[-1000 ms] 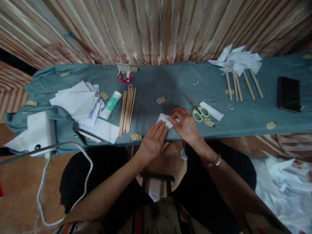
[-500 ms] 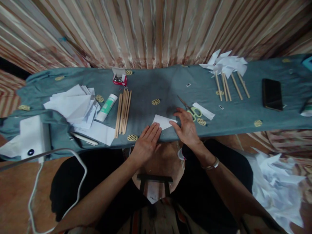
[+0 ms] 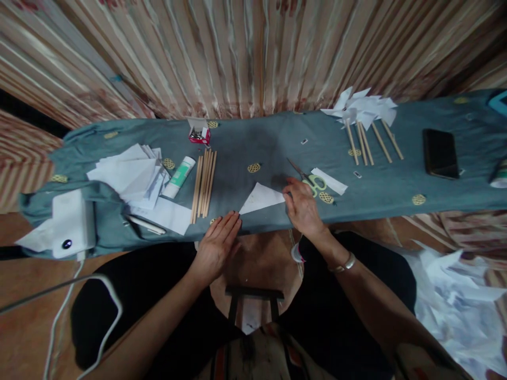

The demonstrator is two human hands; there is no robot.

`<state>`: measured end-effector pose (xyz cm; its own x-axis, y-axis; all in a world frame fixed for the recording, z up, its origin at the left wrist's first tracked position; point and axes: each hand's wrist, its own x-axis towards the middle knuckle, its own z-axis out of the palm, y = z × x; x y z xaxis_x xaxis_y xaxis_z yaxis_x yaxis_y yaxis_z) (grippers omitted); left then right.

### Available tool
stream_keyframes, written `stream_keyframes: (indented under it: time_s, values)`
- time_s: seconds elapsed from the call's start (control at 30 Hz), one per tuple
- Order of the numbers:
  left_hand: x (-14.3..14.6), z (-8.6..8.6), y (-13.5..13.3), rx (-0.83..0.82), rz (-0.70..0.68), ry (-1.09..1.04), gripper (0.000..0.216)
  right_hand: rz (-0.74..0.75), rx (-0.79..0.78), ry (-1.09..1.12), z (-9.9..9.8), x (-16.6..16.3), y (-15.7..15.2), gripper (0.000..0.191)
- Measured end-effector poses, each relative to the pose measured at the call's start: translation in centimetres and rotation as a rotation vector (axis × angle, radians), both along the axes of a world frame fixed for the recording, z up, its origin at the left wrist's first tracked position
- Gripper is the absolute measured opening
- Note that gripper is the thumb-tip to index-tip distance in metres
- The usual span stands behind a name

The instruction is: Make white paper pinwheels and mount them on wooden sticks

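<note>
A white sheet of paper folded into a triangle (image 3: 261, 198) lies near the front edge of the cloth-covered table. My left hand (image 3: 217, 244) rests flat at the table edge, fingers stretched out, their tips at the triangle's left corner. My right hand (image 3: 304, 208) is closed at the opposite corner, thumb and fingertips on the paper. Just beyond the right hand lie scissors (image 3: 316, 184) with pale green handles, beside a white paper strip (image 3: 330, 181).
Left of the middle are wooden sticks (image 3: 204, 184), a glue stick (image 3: 179, 178), a small red box of metal pieces (image 3: 199, 134), stacked paper (image 3: 127, 171) and a white device (image 3: 73, 221). Paper pinwheels (image 3: 362, 108) on sticks and a phone (image 3: 440, 153) lie right.
My left hand has slid left and toward me along the paper, uncovering the triangle's left part. The right hand's thumb and fingers have drawn closer together. The view has shifted slightly.
</note>
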<state>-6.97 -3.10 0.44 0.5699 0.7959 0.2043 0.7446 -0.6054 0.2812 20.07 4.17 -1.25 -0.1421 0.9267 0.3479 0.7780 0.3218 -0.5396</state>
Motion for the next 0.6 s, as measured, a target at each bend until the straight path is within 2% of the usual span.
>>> stream_keyframes:
  time_s: [0.2, 0.37, 0.6]
  values:
    - [1.0, 0.9, 1.9, -0.022, 0.137, -0.192, 0.034, -0.005, 0.031, -0.002, 0.4, -0.3, 0.0, 0.030]
    - [2.1, 1.1, 3.8, -0.040, 0.231, -0.281, 0.042, 0.045, -0.011, 0.034, 0.6, -0.9, 0.0, 0.031]
    - [2.9, 1.3, 5.2, -0.027, 0.254, -0.364, 0.052, 0.057, -0.111, 0.171, 1.8, -1.2, -0.5, 0.006]
